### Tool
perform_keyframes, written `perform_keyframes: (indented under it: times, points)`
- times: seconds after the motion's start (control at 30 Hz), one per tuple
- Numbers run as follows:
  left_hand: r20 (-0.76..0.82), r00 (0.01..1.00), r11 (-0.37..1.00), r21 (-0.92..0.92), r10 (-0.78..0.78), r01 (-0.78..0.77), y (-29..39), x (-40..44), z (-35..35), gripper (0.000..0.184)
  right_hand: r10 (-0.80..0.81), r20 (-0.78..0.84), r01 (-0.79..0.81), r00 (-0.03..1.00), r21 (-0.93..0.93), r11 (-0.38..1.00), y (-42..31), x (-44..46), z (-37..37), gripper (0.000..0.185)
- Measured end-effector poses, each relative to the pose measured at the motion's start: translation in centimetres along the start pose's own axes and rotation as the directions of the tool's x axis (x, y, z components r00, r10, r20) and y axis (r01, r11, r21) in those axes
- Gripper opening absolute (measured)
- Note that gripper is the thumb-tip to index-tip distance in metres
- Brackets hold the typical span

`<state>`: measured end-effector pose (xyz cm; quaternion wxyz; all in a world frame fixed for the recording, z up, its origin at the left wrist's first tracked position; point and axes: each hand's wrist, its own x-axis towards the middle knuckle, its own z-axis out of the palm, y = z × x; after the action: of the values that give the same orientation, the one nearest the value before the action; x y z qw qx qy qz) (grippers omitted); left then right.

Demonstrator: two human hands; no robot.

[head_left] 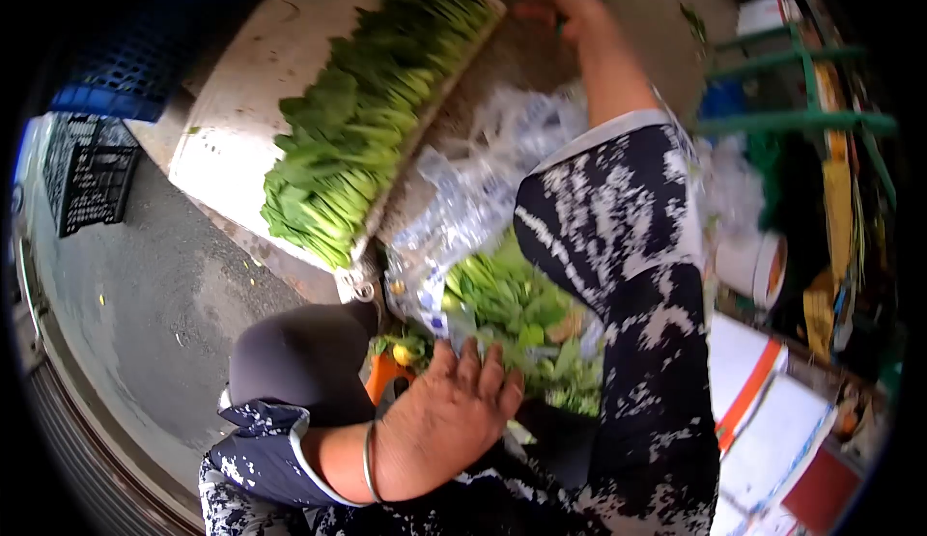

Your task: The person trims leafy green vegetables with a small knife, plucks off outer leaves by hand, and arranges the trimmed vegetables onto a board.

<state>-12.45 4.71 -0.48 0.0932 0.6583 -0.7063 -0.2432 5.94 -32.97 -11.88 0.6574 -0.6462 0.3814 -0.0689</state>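
The wearer's left hand [449, 420] lay back-upward at the lower centre, a bangle [369, 461] on its wrist, fingers loosely spread and nothing visible in its grip. The fingertips were right by the loose leafy greens [512, 295] in an open clear plastic bag [463, 188]. The right hand [575, 14] reached far forward, beyond the far end of a pale board [246, 92]; it was blurred, so I cannot tell whether its grip was spread or pinching something.

Along the board's right edge, beside the bag, lay a long row of leafy green vegetables [362, 135]. Its long axis ran from near left to far right; the pale stalks faced mostly right, towards the bag, and the dark leaves left, across the board. Good handling, I judged, called for a light hold at the firm stalks, leaves left uncrushed, each bunch set snug against its neighbour with stalk ends level, while the left hand kept the bag's mouth wide.

Farther out were a blue crate [116, 82] and a black crate [97, 174] on the left, and a green metal frame [801, 123] on the right.
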Motion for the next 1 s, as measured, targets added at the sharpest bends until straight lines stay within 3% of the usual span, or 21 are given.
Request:
perform_keyframes:
  times: [0.03,0.07,0.1,0.13,0.17,0.23,0.3,0.43,0.53,0.6,0.67,0.83,0.93,1.0]
  points:
    - [0.037,0.999,1.000,0.009,-0.004,0.004,0.5,0.0,0.2,0.037,0.014,0.064,-0.008,0.998,-0.096,0.995,-0.6,-1.4,-3.8,0.035]
    - [0.067,0.998,0.999,0.031,-0.016,0.014,0.9,-0.1,0.4,0.040,-0.059,0.119,0.047,0.991,0.097,0.994,-1.8,-6.4,-6.1,0.023]
    - [0.059,0.998,0.999,0.040,0.009,-0.012,1.2,-0.4,0.5,0.040,-0.124,0.031,0.124,0.992,-0.026,0.992,-2.2,-11.3,-8.0,0.037]
    - [0.050,0.998,0.999,0.038,0.034,-0.036,1.6,-0.5,0.9,0.039,-0.208,0.082,0.223,0.975,-0.298,0.928,0.1,-11.9,-13.7,0.035]
    - [0.049,0.997,0.996,0.054,0.064,-0.066,2.0,-0.7,1.3,0.039,-0.287,0.053,0.290,0.956,-0.277,0.916,3.0,-13.4,-17.6,0.035]
    - [0.042,0.992,0.990,0.073,0.121,-0.124,3.0,-0.7,2.0,0.039,0.002,-0.276,-0.114,0.961,-0.391,0.913,4.2,-22.6,-20.1,0.037]
    - [0.067,0.984,0.980,0.100,0.165,-0.172,4.1,-0.5,2.4,0.041,0.100,-0.419,-0.221,0.902,-0.249,0.943,10.5,-27.1,-25.1,0.028]
    - [0.216,0.960,0.977,0.081,0.176,-0.198,5.8,1.3,3.0,0.044,0.336,-0.474,-0.398,0.814,-0.035,0.917,17.9,-32.8,-24.9,0.028]
    - [0.298,0.942,0.972,0.124,0.155,-0.199,5.8,3.7,4.4,0.039,0.347,-0.499,-0.338,0.794,0.112,0.934,20.9,-31.1,-22.3,0.032]
    - [0.238,0.962,0.971,0.160,0.134,-0.175,5.6,5.3,5.6,0.036,0.321,-0.526,-0.286,0.787,0.149,0.947,22.3,-28.7,-21.1,0.033]
    - [0.203,0.978,0.939,0.328,0.041,-0.108,5.6,6.8,6.0,0.036,0.288,-0.591,-0.237,0.753,0.165,0.957,23.1,-27.1,-20.3,0.032]
    - [0.202,0.979,0.976,0.204,0.031,-0.073,4.9,8.9,6.5,0.041,0.353,-0.535,-0.211,0.768,0.309,0.927,23.6,-25.9,-21.0,0.037]
    - [0.263,0.964,0.992,0.102,0.039,-0.068,3.8,9.1,7.4,0.045,0.283,-0.586,-0.109,0.759,0.314,0.943,23.1,-26.8,-21.0,0.045]
    - [0.189,0.981,0.987,0.138,0.054,-0.081,3.0,8.8,8.4,0.022,0.301,-0.672,-0.034,0.677,0.380,0.924,21.8,-28.1,-20.8,0.049]
